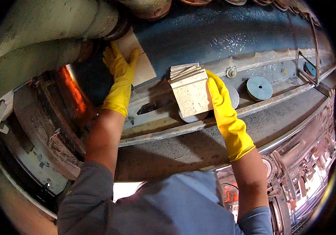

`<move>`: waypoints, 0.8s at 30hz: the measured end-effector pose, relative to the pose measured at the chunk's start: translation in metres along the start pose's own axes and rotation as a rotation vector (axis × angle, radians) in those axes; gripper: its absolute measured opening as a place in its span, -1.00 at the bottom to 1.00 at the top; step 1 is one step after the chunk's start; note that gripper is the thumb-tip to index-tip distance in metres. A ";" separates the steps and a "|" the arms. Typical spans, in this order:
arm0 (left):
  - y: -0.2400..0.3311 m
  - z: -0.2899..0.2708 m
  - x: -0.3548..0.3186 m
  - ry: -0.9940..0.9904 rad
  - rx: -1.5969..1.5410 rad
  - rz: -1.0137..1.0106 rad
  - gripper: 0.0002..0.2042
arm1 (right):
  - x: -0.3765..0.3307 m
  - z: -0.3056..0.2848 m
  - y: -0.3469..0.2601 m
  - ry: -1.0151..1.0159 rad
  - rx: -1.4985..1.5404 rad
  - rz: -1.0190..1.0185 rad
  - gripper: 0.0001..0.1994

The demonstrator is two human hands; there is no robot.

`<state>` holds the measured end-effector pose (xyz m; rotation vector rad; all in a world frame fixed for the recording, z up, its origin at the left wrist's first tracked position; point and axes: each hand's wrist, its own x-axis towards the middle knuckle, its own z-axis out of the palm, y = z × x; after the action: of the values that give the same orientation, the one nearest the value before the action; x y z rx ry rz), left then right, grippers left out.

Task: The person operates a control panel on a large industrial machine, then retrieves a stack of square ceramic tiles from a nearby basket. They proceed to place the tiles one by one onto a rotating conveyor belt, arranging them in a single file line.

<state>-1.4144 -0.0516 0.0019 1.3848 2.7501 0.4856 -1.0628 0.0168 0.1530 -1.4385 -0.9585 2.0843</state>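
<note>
Both my hands wear long yellow rubber gloves. My left hand (120, 68) lies on a flat beige tile (145, 71) on a dark wet belt (162, 43), its thumb and fingers spread apart. The tile's far corner reaches under a machine housing. My right hand (218, 92) grips the right side of a stack of beige tiles (193, 96), thumb along the edge and other fingers partly hidden behind it. The top tile has a speckled, pitted face, and several thinner edges fan out at the stack's far end.
A metal ledge (285, 93) runs along the belt, bearing a round blue-green gridded disc (259, 88); grey discs (233, 96) sit partly under the stack. A bolt (231, 71) juts from the frame. Large pale machine housings (54, 23) hang at the left, near an orange glow (72, 90).
</note>
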 end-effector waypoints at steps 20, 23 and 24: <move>0.012 -0.004 0.006 0.046 -0.146 0.109 0.02 | 0.003 -0.001 0.005 -0.004 0.057 0.000 -0.48; 0.035 -0.026 -0.003 0.007 -0.092 0.331 0.01 | 0.002 -0.001 0.004 -0.002 0.046 0.013 -0.48; 0.046 -0.035 -0.006 -0.048 -0.073 0.400 0.01 | 0.004 -0.004 0.005 -0.006 0.027 -0.002 -0.48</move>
<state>-1.3804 -0.0393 0.0474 1.9051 2.3908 0.5474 -1.0606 0.0170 0.1458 -1.4177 -0.9307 2.0933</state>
